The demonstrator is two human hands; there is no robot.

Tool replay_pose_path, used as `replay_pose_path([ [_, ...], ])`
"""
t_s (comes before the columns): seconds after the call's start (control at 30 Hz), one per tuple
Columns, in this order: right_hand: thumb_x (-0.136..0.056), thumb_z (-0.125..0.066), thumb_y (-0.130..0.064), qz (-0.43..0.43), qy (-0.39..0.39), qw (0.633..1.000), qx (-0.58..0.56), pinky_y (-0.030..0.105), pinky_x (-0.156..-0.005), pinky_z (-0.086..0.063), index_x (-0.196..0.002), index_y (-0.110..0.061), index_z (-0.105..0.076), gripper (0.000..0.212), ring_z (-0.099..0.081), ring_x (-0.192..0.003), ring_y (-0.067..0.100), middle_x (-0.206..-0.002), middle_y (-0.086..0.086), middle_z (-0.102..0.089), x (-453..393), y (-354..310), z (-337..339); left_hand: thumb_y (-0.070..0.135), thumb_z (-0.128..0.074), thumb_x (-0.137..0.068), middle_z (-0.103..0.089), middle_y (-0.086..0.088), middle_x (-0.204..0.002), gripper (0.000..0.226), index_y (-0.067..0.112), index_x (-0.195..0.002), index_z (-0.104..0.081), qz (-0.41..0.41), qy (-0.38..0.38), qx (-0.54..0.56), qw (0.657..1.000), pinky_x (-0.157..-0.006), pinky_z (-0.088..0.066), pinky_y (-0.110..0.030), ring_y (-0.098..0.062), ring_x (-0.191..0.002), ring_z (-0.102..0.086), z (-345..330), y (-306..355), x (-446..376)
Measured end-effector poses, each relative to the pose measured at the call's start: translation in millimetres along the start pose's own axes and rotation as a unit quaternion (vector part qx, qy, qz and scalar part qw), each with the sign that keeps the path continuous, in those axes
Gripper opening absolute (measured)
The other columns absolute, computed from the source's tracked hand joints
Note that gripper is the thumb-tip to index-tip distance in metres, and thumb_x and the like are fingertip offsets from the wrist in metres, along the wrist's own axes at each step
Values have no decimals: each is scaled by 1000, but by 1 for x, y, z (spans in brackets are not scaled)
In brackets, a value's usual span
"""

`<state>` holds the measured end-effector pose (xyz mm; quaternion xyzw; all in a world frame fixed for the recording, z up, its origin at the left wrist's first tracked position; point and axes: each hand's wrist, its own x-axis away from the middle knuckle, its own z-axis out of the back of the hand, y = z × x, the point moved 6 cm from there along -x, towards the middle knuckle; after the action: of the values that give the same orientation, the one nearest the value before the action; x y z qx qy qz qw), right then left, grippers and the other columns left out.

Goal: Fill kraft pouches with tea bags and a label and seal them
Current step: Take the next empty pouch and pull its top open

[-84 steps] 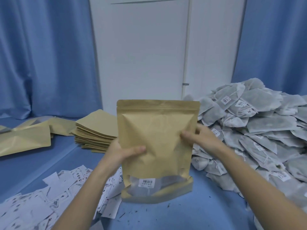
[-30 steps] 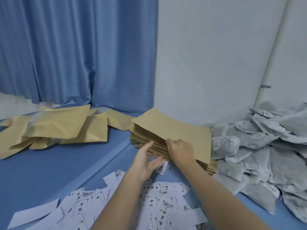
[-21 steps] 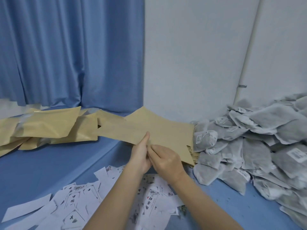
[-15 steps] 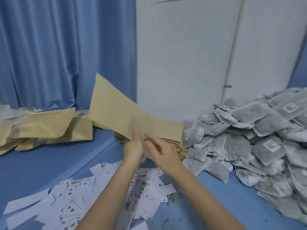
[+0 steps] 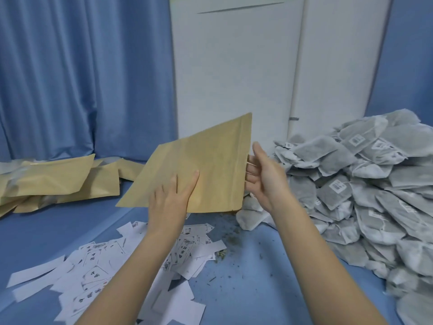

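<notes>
1. While the head view looks down over the blue table (image 5: pixel 246 277), one flat kraft pouch (image 5: pixel 199 165) is seen held up above it, tilted, between the two hands, clear of the surface.
2. The left hand (image 5: pixel 168 202) is pressed against the pouch's near face with fingers straight and spread; whether the thumb is tucked behind cannot be told.
3. The right hand (image 5: pixel 264 174) is placed at the pouch's right edge, its fingers reaching behind or into that edge; a firm pinch cannot be confirmed.
4. A light, thin, papery feel is judged: the pouch holds its flat shape in the air, so some stiffness is expected, with creasing likely if squeezed mid-panel. The banded right edge is judged the best place to be taken hold of and spread apart.
5. Counts are called: one pouch in hand; a loose heap of several more kraft pouches (image 5: pixel 58 179) lies at the left, too overlapped to be counted.
6. Tea bags (image 5: pixel 351 184) are piled at the right in dozens, soft and light by the look, uncountable.
7. Paper labels (image 5: pixel 98 273) are scattered below the hands, many, overlapping; loose crumbs (image 5: pixel 232 240) are strewn beside them.
</notes>
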<state>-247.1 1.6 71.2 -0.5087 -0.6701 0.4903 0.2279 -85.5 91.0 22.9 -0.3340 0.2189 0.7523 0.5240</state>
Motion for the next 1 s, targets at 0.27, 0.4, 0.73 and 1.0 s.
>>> replay_pose_path([
  [0.27,-84,-63,-4,-49,93,993,50,30,-62,-46,-101,11,-61,22,-57,-72,25,-88,17,-62,-5,29,41,37,-67,-77,-2,-10,-155,114,37,-144,25,17,-329,94,939,-110,-22,-42,-32,-140,-15,-47,2,25],
  [0.4,-81,-68,-3,-89,94,990,48,45,-86,-51,-89,5,-66,12,-58,-74,24,-87,16,-65,-4,53,42,45,-78,-48,-15,32,-148,123,51,-144,0,19,-415,440,796,-112,-26,-29,1,-139,-12,-25,35,29],
  [0.73,-66,-77,-13,-4,15,990,143,34,-72,-47,-57,-13,-72,10,-59,-68,21,-69,11,-66,2,64,26,53,-67,-78,-62,10,-85,37,21,-96,-61,285,-95,533,791,-83,-54,-45,-19,-94,-62,-4,60,-21],
  [1.0,-75,-75,-18,-67,-33,994,80,23,-55,-54,-77,-7,-72,12,-68,-61,16,-74,9,-72,10,64,27,29,-74,-81,-71,-13,-90,22,9,-89,-70,366,-78,670,641,-58,-58,-38,-30,-79,-71,-25,58,-7],
])
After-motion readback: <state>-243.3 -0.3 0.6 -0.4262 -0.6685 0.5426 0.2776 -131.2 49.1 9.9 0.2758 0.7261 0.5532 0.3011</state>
